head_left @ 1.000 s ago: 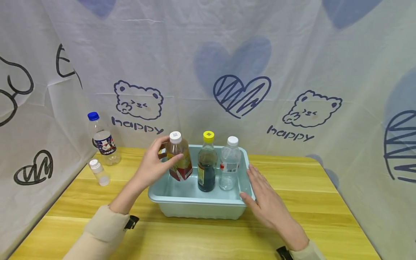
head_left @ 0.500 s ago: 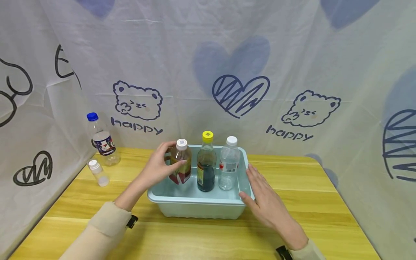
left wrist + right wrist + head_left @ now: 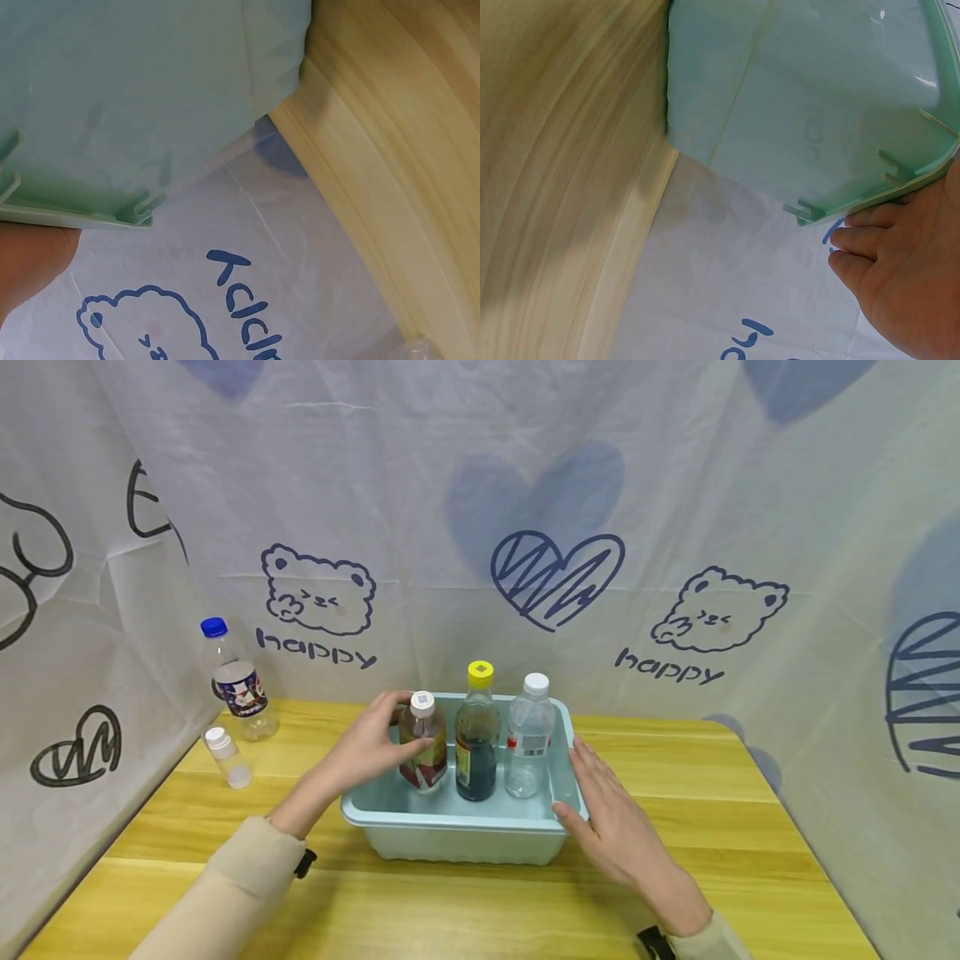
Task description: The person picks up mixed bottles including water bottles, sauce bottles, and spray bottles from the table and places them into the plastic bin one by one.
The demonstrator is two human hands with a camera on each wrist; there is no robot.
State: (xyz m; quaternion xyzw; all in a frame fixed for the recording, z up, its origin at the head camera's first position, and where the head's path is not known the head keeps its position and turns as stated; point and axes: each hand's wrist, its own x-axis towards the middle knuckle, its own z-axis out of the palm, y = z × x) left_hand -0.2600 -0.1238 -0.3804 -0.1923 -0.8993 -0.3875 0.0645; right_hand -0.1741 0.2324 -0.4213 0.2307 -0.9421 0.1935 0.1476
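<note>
In the head view my left hand (image 3: 371, 743) holds a white-capped bottle with a red and gold label (image 3: 423, 752) between thumb and fingers, low inside the light blue plastic basin (image 3: 465, 823). Beside it in the basin stand a yellow-capped bottle of dark liquid (image 3: 477, 752) and a clear bottle with a white cap (image 3: 530, 739). My right hand (image 3: 618, 818) rests with straight fingers along the basin's right rim. The right wrist view shows those fingers (image 3: 862, 240) against the underside of the rim. Only a bit of the left hand (image 3: 34, 259) appears in the left wrist view, below the rim.
On the wooden table (image 3: 675, 793), left of the basin, stand a Pepsi bottle with a blue cap (image 3: 240, 689) and a small white-capped bottle (image 3: 228, 760). A printed cloth (image 3: 435, 510) hangs behind the table and along its sides.
My left hand has moved right and down, lowering the labelled bottle deeper into the basin, closer to the yellow-capped one. The right hand has stayed at the rim.
</note>
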